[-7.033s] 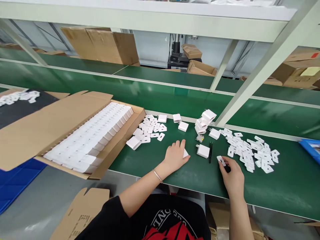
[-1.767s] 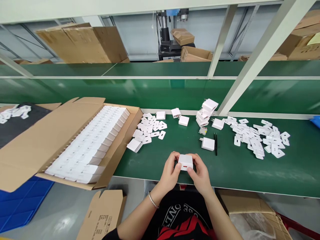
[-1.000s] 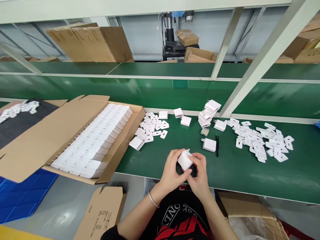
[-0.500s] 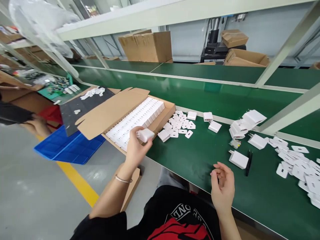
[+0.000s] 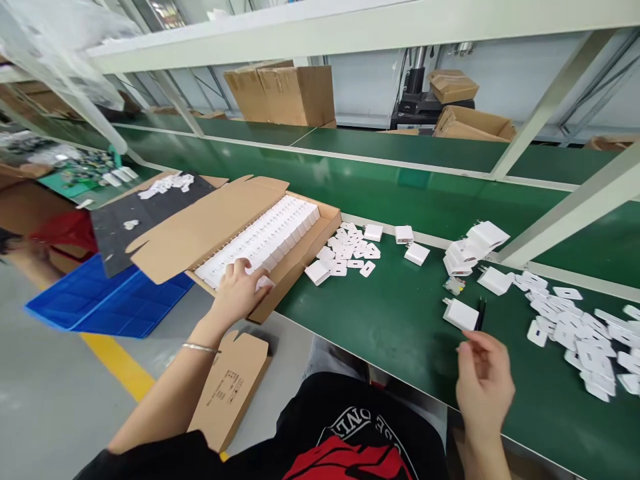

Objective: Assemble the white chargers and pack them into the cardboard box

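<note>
My left hand point(image 5: 239, 288) is down at the near end of an open cardboard box point(image 5: 320, 252), fingers closed around a white plug charger point(image 5: 265, 283). Rows of similar white chargers point(image 5: 273, 233) fill much of that box. Over the green bench, my right hand point(image 5: 485, 377) holds nothing; its thumb and index finger are apart. Just beyond it lie a white charger point(image 5: 461, 314) with its prongs showing and black tweezers point(image 5: 481, 312), partly covered by the fingers. A small circuit board point(image 5: 455, 285) rests behind that charger.
Flat white cover pieces lie in a pile point(image 5: 585, 333) at the right and a smaller pile point(image 5: 350, 247) beside the box. More chargers point(image 5: 477, 243) are stacked by the shelf post. A blue bin point(image 5: 110, 300) and a co-worker's arm point(image 5: 30, 257) are at the left.
My left hand has lowered the charger leftward into the near part of the box. My right hand has moved right, closer to the tweezers. The view has shifted slightly.
</note>
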Demonstrator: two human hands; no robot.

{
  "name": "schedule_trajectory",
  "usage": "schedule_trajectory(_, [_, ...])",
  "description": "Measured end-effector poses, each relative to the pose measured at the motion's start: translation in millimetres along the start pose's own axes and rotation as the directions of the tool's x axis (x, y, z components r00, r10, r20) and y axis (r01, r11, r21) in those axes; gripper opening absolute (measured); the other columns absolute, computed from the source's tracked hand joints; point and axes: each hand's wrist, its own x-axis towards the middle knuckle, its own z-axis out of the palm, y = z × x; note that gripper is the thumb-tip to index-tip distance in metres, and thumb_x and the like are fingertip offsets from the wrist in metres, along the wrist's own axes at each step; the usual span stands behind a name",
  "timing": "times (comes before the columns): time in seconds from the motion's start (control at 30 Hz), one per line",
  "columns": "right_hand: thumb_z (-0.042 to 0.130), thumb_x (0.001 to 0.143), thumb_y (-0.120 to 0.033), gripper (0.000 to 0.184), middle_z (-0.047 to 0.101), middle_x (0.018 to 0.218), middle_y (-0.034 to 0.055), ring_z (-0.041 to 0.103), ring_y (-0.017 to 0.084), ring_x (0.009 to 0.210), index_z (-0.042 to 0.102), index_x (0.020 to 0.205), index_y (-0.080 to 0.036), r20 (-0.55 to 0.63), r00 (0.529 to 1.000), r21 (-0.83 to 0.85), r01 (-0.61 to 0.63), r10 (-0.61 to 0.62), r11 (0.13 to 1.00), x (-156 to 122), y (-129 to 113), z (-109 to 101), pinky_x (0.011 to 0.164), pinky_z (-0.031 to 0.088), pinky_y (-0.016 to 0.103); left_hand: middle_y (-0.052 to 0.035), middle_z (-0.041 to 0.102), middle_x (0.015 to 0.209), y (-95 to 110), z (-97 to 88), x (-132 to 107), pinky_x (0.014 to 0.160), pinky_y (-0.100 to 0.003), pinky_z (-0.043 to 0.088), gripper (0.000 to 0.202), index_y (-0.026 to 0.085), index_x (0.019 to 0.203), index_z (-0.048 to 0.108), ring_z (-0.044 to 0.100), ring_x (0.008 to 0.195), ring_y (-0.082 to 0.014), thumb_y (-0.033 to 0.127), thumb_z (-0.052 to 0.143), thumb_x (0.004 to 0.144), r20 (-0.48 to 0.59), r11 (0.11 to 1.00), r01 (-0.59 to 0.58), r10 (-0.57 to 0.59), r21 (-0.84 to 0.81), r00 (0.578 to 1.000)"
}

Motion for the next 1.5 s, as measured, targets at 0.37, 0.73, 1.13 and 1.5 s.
schedule_trajectory(0.37, [0.045,0.105,-0.051,0.056,0.057,0.151,0.0229,0.046,0.048,0.14,0.064,0.143,-0.014,0.079,0.986,-0.869,0.139,-0.144,0.474,57,69,-94,0.105,0.042,0.067,-0.0201,0.048,0.14,45,-20.7,6,0.097,-0.064,0.054,0.045,0.02,0.125,0.07,0.055,0.123,-0.0441,0.053,0.052,0.099,-0.396,0.994,-0.105,0.088,-0.022,0.914])
schedule_trajectory(0.73, [0.04,0.109,-0.049,0.045,0.071,0.129,0.017,0.062,0.038,0.121,0.071,0.117,-0.018,0.194,0.957,-0.795,0.283,-0.216,0.537,17,59,-76,0.103,0.045,0.056,-0.0223,0.05,0.147,291,4.2,53,0.085,-0.04,0.06,0.053,0.013,0.149,0.051,0.07,0.104,-0.0309,0.034,0.06,0.102,-0.229,0.77,-0.562,0.514,-0.302,0.827])
schedule_trajectory(1.13, [0.053,0.11,-0.037,0.025,0.079,0.102,0.0067,0.074,0.022,0.084,0.072,0.109,-0.02,0.122,0.949,-0.66,0.296,-0.29,0.691,-11,46,-92,0.072,0.051,0.031,-0.015,0.055,0.155,309,30.5,102,0.116,-0.04,0.048,0.047,0.018,0.152,0.049,0.057,0.14,-0.0288,0.031,0.052,0.108,-0.132,0.515,-0.726,0.767,-0.455,0.627])
schedule_trajectory(1.5, [0.051,0.108,-0.048,0.039,0.076,0.087,0.0089,0.067,0.02,0.066,0.075,0.101,-0.018,-0.01,0.99,-0.599,0.105,-0.139,0.794,4,44,-93,0.06,0.05,0.031,-0.0136,0.061,0.139,254,-11.0,18,0.109,-0.043,0.048,0.052,0.022,0.141,0.057,0.061,0.122,-0.0301,0.058,0.037,0.109,-0.251,-0.114,-0.277,0.809,-0.954,0.531])
